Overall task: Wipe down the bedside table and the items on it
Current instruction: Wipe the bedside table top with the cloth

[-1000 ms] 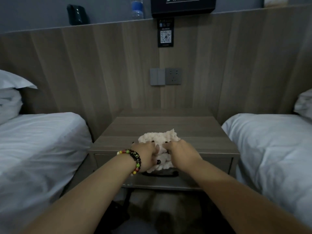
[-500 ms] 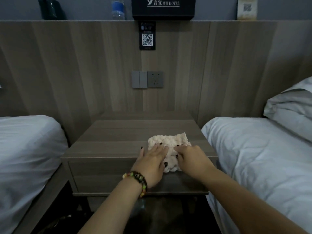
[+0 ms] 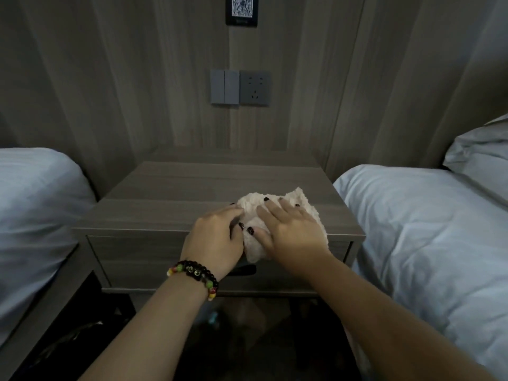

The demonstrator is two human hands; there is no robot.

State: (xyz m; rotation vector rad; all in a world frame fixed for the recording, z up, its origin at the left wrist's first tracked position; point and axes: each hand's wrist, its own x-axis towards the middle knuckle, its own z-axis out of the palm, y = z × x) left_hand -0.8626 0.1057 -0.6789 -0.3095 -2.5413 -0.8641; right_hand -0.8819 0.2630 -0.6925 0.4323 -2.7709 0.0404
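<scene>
Head view: cloth [image 3: 277, 215] sits on the worktop [image 3: 170, 193] at its front right edge, part hanging over the drawer front. Left hand [image 3: 217, 240] pinches the cloth's left side, right hand [image 3: 291, 232] lies flat on top, fingers spread. Best bet: keep the palm flat, press evenly, sweep front to back in overlapping passes, bunch the overhang first. No items visible on the worktop. Drawer handle mostly hidden behind the hands; floor below too dark to read.
</scene>
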